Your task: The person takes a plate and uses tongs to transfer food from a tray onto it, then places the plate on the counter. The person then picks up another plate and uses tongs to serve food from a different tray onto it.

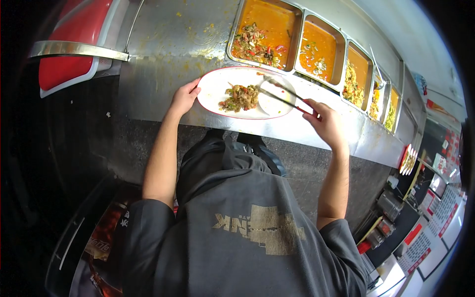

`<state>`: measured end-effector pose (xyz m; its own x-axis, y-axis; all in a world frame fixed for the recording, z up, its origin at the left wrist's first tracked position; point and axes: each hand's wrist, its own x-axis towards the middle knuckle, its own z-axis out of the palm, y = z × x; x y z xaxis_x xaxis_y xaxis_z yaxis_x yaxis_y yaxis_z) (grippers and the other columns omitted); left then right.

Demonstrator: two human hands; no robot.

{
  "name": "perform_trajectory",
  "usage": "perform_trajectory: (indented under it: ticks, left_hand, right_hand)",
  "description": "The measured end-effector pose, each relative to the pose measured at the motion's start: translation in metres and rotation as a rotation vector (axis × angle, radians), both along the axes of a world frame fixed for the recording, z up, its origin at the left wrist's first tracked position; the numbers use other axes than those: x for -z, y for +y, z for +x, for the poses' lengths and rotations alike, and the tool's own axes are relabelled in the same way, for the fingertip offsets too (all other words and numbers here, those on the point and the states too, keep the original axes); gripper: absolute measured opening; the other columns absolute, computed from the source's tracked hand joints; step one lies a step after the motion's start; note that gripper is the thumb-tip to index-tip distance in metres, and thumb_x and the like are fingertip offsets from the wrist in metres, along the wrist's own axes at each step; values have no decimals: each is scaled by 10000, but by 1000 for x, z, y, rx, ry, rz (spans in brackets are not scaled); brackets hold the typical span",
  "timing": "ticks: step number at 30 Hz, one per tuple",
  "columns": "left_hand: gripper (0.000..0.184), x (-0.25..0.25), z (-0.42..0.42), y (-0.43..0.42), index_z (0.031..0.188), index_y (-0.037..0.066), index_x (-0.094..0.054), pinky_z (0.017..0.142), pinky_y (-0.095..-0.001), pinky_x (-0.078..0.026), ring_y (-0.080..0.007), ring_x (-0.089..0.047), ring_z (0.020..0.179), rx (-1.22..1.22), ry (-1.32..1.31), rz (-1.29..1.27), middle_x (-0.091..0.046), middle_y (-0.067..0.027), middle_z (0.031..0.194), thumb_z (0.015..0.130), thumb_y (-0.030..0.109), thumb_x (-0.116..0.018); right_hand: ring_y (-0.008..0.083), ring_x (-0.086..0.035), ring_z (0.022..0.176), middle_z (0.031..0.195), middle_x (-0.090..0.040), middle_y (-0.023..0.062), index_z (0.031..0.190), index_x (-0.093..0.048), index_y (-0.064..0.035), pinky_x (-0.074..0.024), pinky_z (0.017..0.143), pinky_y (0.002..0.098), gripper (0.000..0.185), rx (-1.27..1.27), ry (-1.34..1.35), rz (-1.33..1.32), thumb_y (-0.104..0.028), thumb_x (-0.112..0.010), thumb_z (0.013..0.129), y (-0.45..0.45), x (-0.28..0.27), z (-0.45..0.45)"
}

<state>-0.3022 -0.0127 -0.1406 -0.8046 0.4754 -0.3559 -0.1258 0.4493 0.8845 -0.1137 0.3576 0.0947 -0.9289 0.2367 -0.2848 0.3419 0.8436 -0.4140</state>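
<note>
A white oval plate (213, 106) with a red rim lies on the steel counter near its front edge. Chopped, mixed food (240, 98) is heaped around its middle, and a rounder pale dish or section (272, 105) shows at its right end. My left hand (185, 97) grips the plate's left rim, thumb on top. In my right hand (321, 119) is a pair of dark tongs (283, 91), fingers closed round it. The two arms of the tongs reach left over the plate, tips apart beside the food, with nothing visible between them.
Steel food pans (299, 54) with orange, oily broth and chopped food line the counter's back. A ladle (378, 79) rests in a farther pan. Left stands a red, white-edged container (74, 69) behind a metal rail (79, 48). Food bits dot the steel counter (163, 74).
</note>
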Motion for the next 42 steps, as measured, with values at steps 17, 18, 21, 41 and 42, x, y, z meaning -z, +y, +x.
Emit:
perform_trajectory:
  ticks: [17,18,21,41,42]
  left_hand:
    - [411,-17,4,5,1360,13,-527,1014,-311,-434,-210,-596,1178,-18,4,-63,-618,-146,1311,986,178,-564]
    - [411,-16,5,4,1360,11,-526,1015,-311,-433,-211,-595,1181,-20,5,-65,-618,-146,1312,987,179,-562]
    - [410,-14,5,5,1360,8,-525,1017,-311,-432,-213,-592,1186,-24,11,-68,-616,-147,1314,989,180,-557]
    - [418,-9,3,2,1368,13,-520,1016,-311,-433,-212,-594,1183,-15,-16,-53,-610,-157,1320,989,183,-565]
    - [417,-7,3,2,1369,14,-520,1015,-310,-433,-211,-594,1182,-13,-14,-45,-610,-157,1320,990,184,-564]
  right_hand:
    - [311,-677,894,1005,-704,107,1229,-633,-174,-533,738,424,390,-41,50,387,-325,-671,871,61,127,-73]
    - [311,-677,894,1000,-706,103,1229,-633,-181,-534,739,422,383,-44,26,390,-320,-668,874,61,128,-74]
    - [307,-677,901,999,-706,92,1218,-638,-192,-534,750,423,357,-45,-38,389,-316,-658,884,63,127,-77]
    - [268,-700,901,1023,-713,159,1136,-694,-37,-536,809,333,326,-76,79,-236,-197,-731,856,23,44,-29]
    - [283,-698,889,1010,-712,153,1119,-703,-51,-539,798,340,309,-118,40,-211,-198,-732,849,12,40,-28]
